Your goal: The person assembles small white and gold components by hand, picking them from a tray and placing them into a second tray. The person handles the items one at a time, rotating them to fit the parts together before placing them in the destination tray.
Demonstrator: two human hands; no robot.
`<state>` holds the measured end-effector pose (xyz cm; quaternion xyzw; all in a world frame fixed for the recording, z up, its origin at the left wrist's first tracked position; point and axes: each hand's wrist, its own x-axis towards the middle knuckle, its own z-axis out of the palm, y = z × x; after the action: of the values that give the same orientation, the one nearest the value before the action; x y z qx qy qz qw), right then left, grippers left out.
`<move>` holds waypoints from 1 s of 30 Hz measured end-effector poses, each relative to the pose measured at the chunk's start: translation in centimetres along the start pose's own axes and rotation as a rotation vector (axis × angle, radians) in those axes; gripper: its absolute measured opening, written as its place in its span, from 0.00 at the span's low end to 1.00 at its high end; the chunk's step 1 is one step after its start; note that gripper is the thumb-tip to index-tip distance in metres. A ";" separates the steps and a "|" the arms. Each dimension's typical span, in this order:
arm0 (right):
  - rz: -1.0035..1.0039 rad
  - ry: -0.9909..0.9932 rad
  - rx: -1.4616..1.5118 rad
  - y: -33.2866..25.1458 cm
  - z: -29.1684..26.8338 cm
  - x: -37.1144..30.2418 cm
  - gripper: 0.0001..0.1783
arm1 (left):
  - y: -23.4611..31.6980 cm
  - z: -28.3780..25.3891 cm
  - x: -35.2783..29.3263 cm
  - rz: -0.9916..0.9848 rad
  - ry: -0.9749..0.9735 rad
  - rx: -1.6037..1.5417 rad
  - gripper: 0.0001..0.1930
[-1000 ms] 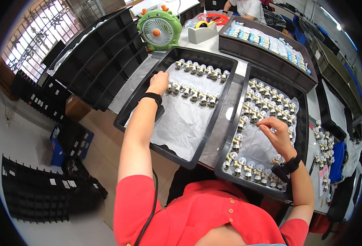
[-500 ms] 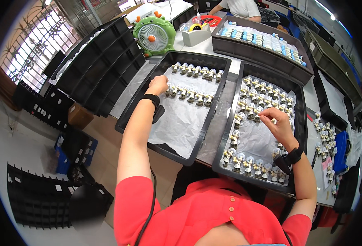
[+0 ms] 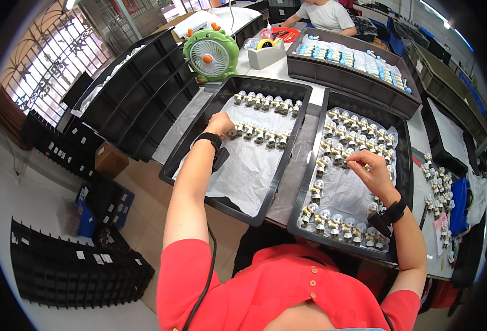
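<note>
My left hand (image 3: 220, 124) is closed at the left end of the nearer row in the left black tray (image 3: 166, 172). Its fingertips are on a small figurine (image 3: 231, 133), partly covered by the hand. In the right tray (image 3: 294, 219), my right hand (image 3: 371, 171) pinches at a white-haired figurine (image 3: 347, 158) in a row; the fingertips hide part of it. Two rows of such figurines (image 3: 258, 101) lie on white paper (image 3: 238, 174) in the left tray. Several more figurines (image 3: 335, 225) line the right tray's near edge, and others fill its far part.
Beyond the trays stand a green fan (image 3: 210, 55), a tape dispenser (image 3: 266, 55) and a grey crate (image 3: 354, 70) of blue-and-white figurines. Stacked black trays (image 3: 138, 94) rise at the left. Loose figurines (image 3: 438, 187) lie at the right. A person (image 3: 329, 16) sits across the table.
My left hand has shifted slightly right and nearer along the left tray's nearer row. My right hand stays over about the same figurines, its fingers drawn closer together. The whole view has shifted slightly.
</note>
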<state>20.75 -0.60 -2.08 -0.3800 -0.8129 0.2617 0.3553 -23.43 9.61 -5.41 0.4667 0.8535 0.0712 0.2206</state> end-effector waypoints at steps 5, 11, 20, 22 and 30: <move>-0.013 -0.005 -0.005 -0.1 0.1 0.1 0.04 | 0.0 -0.2 0.4 -0.017 -0.055 0.054 0.20; -0.019 -0.001 -0.013 -0.1 0.0 0.0 0.05 | -0.4 1.2 0.1 0.190 0.302 0.148 0.17; -0.026 -0.004 0.009 0.0 0.0 0.1 0.05 | -2.7 -2.9 -1.5 0.471 0.311 0.056 0.22; -0.029 0.009 0.021 0.0 -0.3 -0.2 0.05 | -3.1 -5.0 -4.9 0.553 0.343 -0.075 0.22; -0.098 -0.020 0.104 -2.1 -0.1 -0.1 0.04 | -27.3 -1.7 -15.5 0.361 1.110 -0.593 0.11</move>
<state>19.93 -1.86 -0.54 -0.3182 -0.8194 0.2895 0.3788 -37.87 -18.26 -8.00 0.4160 0.6929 0.5698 -0.1489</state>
